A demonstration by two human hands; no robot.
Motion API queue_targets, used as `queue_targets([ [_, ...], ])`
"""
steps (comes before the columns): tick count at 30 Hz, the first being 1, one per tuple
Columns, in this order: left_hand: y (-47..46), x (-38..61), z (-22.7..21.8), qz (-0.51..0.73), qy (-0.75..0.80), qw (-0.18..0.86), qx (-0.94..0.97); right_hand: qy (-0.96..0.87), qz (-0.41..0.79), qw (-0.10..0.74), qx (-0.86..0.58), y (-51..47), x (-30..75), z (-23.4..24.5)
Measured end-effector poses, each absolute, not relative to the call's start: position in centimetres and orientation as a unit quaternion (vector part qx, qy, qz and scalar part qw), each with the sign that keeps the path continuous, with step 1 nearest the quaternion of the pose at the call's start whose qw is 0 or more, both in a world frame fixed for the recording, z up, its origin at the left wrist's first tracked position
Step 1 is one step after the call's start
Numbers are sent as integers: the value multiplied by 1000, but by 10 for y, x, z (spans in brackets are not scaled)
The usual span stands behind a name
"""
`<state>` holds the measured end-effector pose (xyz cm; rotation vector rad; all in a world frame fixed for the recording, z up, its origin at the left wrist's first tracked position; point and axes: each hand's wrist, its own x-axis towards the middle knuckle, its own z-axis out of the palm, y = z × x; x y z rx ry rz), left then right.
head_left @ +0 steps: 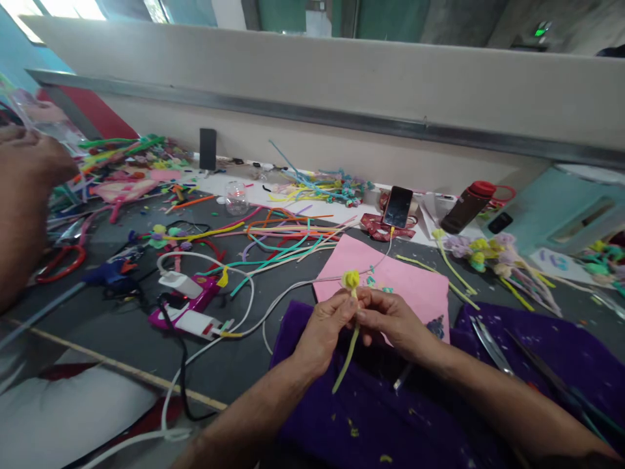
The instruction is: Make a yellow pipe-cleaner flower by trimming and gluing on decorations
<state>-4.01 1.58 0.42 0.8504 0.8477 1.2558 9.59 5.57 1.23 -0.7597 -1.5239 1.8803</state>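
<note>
A yellow pipe-cleaner flower (350, 280) stands upright between my two hands, its pale yellow-green stem (347, 365) hanging down below them. My left hand (325, 326) pinches the stem just under the bloom, thumb on top. From the other side, the fingers of my right hand (388, 319) close on the same stem; their tips meet the left ones and partly hide it. Beneath and behind the hands lies a pink sheet (405, 277) with small teal bits on it. Purple cloth (312, 417) dotted with yellow scraps lies below my forearms.
Scissors (493, 345) rest on the cloth at right. Loose coloured pipe cleaners (288, 234) spread across the middle. A magenta power strip (190, 309) with cables is at left, near a glue gun (114, 277). Another person's hand (34, 156) is far left. A bottle (469, 207) and propped phone (398, 208) stand behind.
</note>
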Motion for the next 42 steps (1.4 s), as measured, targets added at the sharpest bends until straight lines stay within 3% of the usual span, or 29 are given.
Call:
queue_targets([
  [5, 22, -45, 5, 574, 376, 660, 306, -552, 702, 327, -309, 60, 98, 21],
  [11, 27, -56, 11, 641, 398, 594, 279, -619, 627, 298, -368, 62, 100, 25],
  [23, 23, -52, 3, 641, 410, 524, 383, -736, 498, 281, -363, 62, 101, 10],
  [42, 23, -50, 3, 615, 441, 514, 405, -749, 475, 282, -366, 61, 102, 7],
])
